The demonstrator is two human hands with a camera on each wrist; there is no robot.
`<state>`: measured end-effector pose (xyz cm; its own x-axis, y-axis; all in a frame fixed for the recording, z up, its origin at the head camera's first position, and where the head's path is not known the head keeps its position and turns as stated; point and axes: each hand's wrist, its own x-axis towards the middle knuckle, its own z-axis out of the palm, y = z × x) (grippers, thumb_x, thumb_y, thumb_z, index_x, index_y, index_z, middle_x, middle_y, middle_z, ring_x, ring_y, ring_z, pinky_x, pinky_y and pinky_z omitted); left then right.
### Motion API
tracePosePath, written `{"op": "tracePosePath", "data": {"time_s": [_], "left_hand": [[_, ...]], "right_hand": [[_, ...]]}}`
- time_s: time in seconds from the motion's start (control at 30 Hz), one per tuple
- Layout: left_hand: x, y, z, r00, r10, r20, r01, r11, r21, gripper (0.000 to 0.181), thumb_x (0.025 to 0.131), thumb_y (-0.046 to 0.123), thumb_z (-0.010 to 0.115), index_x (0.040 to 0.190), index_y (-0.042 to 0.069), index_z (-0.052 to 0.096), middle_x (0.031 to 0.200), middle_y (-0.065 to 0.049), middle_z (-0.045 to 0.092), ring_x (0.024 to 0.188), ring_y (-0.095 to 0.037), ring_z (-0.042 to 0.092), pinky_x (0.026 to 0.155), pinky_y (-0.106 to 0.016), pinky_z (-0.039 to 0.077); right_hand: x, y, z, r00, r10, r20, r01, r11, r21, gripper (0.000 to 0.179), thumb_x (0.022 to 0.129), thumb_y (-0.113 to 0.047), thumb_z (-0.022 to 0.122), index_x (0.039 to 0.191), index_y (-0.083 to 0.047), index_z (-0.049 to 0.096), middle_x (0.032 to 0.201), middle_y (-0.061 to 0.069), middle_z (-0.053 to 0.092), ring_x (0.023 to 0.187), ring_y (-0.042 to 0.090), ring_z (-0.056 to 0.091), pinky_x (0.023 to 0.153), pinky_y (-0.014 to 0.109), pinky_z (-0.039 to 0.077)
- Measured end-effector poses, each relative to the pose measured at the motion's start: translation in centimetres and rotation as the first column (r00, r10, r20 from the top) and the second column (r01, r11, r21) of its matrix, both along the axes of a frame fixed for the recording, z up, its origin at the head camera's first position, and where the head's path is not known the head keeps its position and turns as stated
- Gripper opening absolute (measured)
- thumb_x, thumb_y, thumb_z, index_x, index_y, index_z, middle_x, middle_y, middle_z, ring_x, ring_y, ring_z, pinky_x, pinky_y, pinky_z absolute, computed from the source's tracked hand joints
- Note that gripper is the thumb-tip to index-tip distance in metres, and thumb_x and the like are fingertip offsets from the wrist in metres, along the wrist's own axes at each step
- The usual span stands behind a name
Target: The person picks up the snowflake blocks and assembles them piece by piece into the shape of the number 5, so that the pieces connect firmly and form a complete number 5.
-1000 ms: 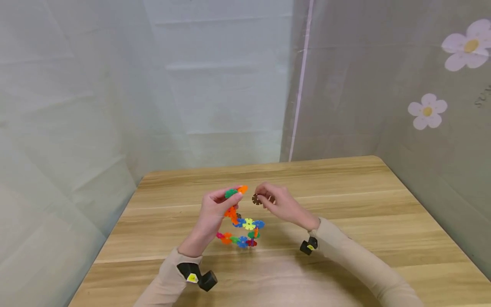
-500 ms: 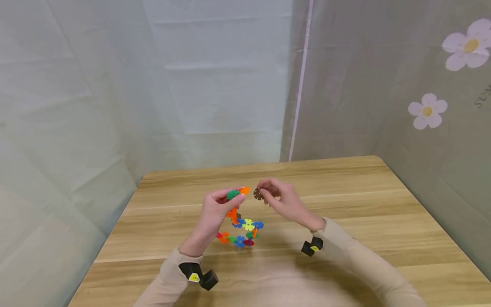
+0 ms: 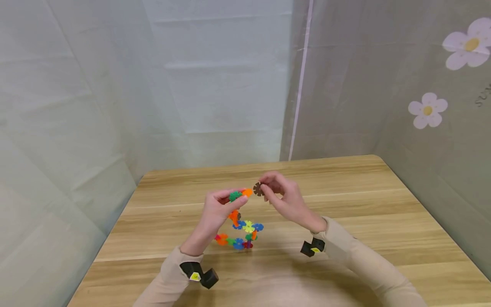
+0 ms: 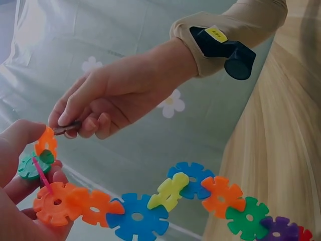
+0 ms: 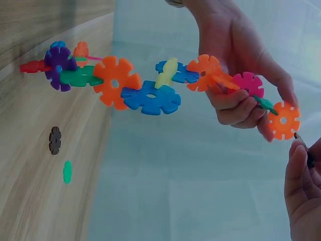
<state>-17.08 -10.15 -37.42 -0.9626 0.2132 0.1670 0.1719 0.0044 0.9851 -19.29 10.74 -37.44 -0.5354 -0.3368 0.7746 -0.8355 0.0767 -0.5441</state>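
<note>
A chain of slotted, flower-shaped plastic discs (image 3: pixel 248 226) in several colours hangs in a curve from my left hand (image 3: pixel 215 213). The thumb and fingers of that hand pinch its top end, at an orange disc (image 5: pixel 284 120) joined to a green disc (image 3: pixel 235 195). My right hand (image 3: pixel 285 198) pinches a brown disc (image 3: pixel 258 189) between thumb and fingertips. In the right wrist view the brown disc's edge is right at the orange disc's rim. A pink disc (image 5: pixel 247 84) sits further along the chain, partly by the left fingers.
On the wooden table (image 3: pixel 345 204) lie a loose dark disc (image 5: pixel 55 140) and a loose green disc (image 5: pixel 67 172), seen in the right wrist view. Pale cloth with printed flowers (image 3: pixel 427 111) hangs behind and beside the table.
My right hand has risen with the brown disc. The left hand has shifted slightly right, bringing the orange disc closer to the brown one, and the chain's lower end has swung a little left.
</note>
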Motion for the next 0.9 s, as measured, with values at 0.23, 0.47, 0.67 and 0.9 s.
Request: {"op": "tracePosePath", "data": {"time_s": [0.23, 0.47, 0.67, 0.9], "left_hand": [[-0.05, -0.06, -0.27, 0.998, -0.026, -0.051, 0.024, 0.999, -0.032, 0.03, 0.086, 0.017, 0.074, 0.109, -0.001, 0.071, 0.083, 0.01, 0.072, 0.07, -0.011, 0.059, 0.063, -0.019, 0.049], [0.1, 0.19, -0.16, 0.998, -0.037, -0.059, 0.035, 0.999, -0.029, 0.028, 0.086, 0.014, 0.073, 0.108, -0.003, 0.071, 0.078, 0.01, 0.069, 0.065, -0.009, 0.051, 0.06, -0.018, 0.045], [0.2, 0.36, 0.02, 0.998, -0.047, -0.034, 0.047, 0.999, -0.005, 0.029, 0.087, 0.014, 0.072, 0.111, -0.002, 0.07, 0.071, 0.01, 0.065, 0.064, -0.011, 0.048, 0.06, -0.018, 0.042], [0.13, 0.49, -0.14, 0.997, -0.059, -0.042, 0.059, 0.998, -0.01, 0.029, 0.089, 0.014, 0.07, 0.112, -0.003, 0.069, 0.073, 0.01, 0.064, 0.067, -0.012, 0.052, 0.063, -0.02, 0.046]], "right_hand": [[0.14, -0.07, 0.18, 0.999, 0.016, -0.04, -0.014, 0.999, 0.045, 0.02, 0.086, 0.013, 0.062, 0.104, 0.004, 0.061, 0.086, 0.016, 0.068, 0.059, 0.012, 0.057, 0.053, 0.021, 0.053], [0.42, -0.37, 0.27, 0.999, 0.024, -0.031, -0.024, 1.0, 0.016, 0.018, 0.085, 0.013, 0.062, 0.1, 0.004, 0.065, 0.087, 0.016, 0.069, 0.06, 0.013, 0.057, 0.055, 0.023, 0.054], [0.54, -0.66, 0.48, 0.999, 0.051, 0.0, -0.051, 0.999, -0.017, 0.015, 0.085, 0.013, 0.063, 0.097, 0.004, 0.066, 0.087, 0.019, 0.069, 0.058, 0.014, 0.055, 0.052, 0.025, 0.053], [0.58, -0.47, 0.57, 0.999, 0.043, 0.007, -0.043, 0.999, -0.01, 0.017, 0.085, 0.012, 0.063, 0.099, 0.004, 0.067, 0.089, 0.018, 0.069, 0.057, 0.015, 0.055, 0.052, 0.022, 0.052]]}}
